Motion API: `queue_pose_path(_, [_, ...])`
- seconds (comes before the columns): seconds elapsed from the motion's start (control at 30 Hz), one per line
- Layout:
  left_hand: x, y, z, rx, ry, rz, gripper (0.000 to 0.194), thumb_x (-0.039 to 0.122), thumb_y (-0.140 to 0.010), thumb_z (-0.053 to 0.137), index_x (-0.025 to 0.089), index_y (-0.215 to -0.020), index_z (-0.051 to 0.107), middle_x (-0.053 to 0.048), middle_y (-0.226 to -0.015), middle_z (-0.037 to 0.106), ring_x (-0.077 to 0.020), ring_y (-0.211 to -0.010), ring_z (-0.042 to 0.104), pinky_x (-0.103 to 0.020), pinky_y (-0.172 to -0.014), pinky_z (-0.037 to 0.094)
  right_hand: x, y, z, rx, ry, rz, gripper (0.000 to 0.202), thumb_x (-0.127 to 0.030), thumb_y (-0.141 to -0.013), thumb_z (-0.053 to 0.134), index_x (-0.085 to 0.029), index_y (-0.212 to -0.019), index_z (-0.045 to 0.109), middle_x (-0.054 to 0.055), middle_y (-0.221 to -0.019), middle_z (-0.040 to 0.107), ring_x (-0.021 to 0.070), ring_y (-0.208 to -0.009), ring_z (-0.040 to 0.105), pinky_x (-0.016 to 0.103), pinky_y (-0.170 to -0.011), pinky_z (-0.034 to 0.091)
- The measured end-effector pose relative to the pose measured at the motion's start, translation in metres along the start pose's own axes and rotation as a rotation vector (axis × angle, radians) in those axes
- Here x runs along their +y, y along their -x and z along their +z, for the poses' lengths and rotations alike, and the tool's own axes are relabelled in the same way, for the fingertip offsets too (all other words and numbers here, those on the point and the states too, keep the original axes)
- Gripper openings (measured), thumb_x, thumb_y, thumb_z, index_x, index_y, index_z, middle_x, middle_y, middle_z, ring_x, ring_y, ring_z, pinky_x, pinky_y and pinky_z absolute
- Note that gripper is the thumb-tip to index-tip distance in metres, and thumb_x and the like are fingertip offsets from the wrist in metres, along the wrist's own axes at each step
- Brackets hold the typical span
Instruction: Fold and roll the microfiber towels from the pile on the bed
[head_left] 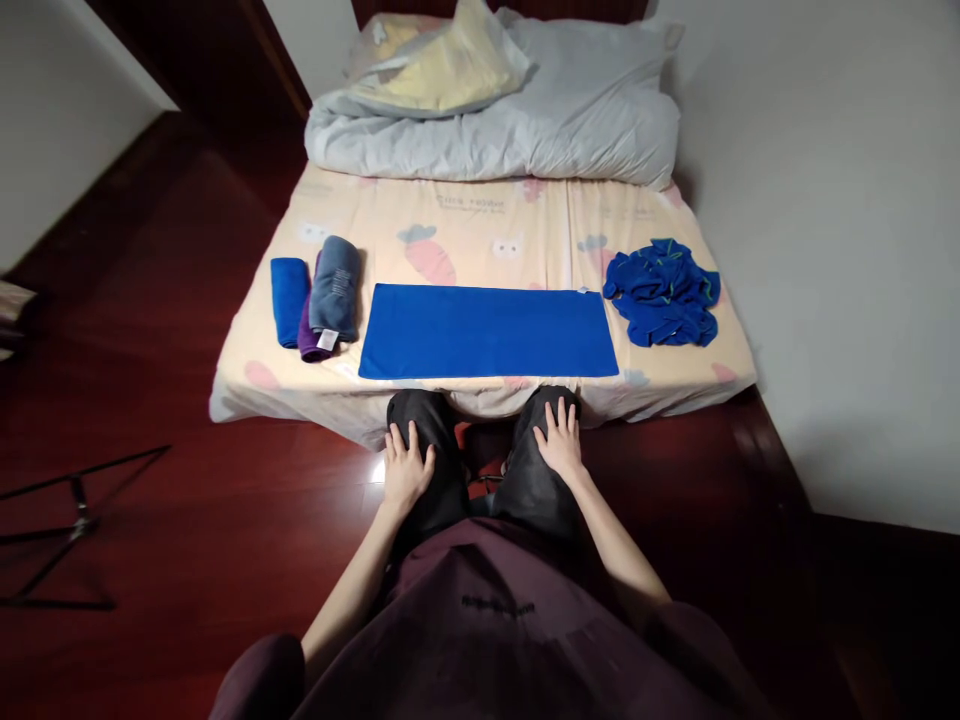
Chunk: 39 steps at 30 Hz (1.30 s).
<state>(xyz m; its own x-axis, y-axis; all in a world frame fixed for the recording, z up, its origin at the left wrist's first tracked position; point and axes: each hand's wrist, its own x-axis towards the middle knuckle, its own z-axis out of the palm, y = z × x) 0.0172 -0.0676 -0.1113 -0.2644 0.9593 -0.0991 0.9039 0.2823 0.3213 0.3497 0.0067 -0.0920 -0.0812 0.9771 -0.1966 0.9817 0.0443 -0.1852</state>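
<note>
My left hand (406,467) lies flat on my left thigh, fingers apart, holding nothing. On the other thigh rests my right hand (559,440), also with spread fingers and nothing in it. Just beyond my knees a blue towel (489,334) is laid out flat as a long rectangle near the bed's front edge. To its left are a rolled blue towel (289,302), a purple towel (313,345) and a grey-blue rolled towel (336,288) leaning over the purple one. A crumpled heap of blue cloth (664,295) with green edging sits to the right.
The bed (510,240) has a carrot-print sheet. At its far end lie a grey-white quilt (585,90) and a pale yellow pillow (450,70). A black tripod leg stand (81,525) is on the dark red floor at left. A wall (825,250) runs along the right.
</note>
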Motion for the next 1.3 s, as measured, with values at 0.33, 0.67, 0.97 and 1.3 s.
queue_pose_path(0.33, [0.054, 0.015, 0.008, -0.221, 0.343, 0.199, 0.040, 0.028, -0.097, 0.056, 0.017, -0.129, 0.077, -0.017, -0.147, 0.068, -0.0383, -0.152, 0.049, -0.065, -0.133, 0.020, -0.022, 0.002, -0.002, -0.036, 0.090, 0.022, 0.074, -0.046, -0.108, 0.046, -0.015, -0.173, 0.028, 0.018, -0.182, 0.004, 0.0486, -0.166, 0.011, 0.063, -0.128, 0.030])
queue_pose_path(0.67, [0.151, -0.022, 0.041, -0.442, 1.797, -0.563, 0.031, 0.033, -0.091, 0.077, 0.015, -0.117, 0.077, -0.014, -0.115, 0.079, -0.0204, -0.102, 0.075, -0.039, -0.104, 0.058, -0.033, -0.006, -0.032, -0.180, 0.156, 0.003, 0.075, -0.046, -0.108, 0.051, -0.013, -0.172, 0.030, 0.025, -0.180, 0.010, 0.0521, -0.162, 0.020, 0.062, -0.124, 0.035])
queue_pose_path(0.97, [0.195, -0.090, 0.030, -0.319, 2.196, -0.896, 0.027, 0.016, -0.107, 0.052, 0.016, -0.125, 0.072, -0.010, -0.148, 0.067, -0.0152, -0.135, 0.066, -0.030, -0.113, 0.056, -0.050, -0.140, -0.138, -0.369, 0.105, -0.150, 0.040, -0.029, -0.110, 0.043, -0.015, -0.122, 0.078, 0.022, -0.124, 0.075, 0.0380, -0.117, 0.072, 0.050, -0.102, 0.056])
queue_pose_path(1.3, [0.208, -0.112, 0.036, -0.213, 2.206, -1.079, 0.025, 0.019, -0.111, 0.048, 0.020, -0.120, 0.072, -0.006, -0.151, 0.066, -0.0137, -0.134, 0.067, -0.022, -0.103, 0.061, -0.113, -0.346, -0.157, -0.214, -0.163, -0.222, 0.037, -0.010, -0.101, 0.060, -0.004, -0.137, 0.064, 0.018, -0.140, 0.058, 0.0361, -0.138, 0.058, 0.055, -0.117, 0.047])
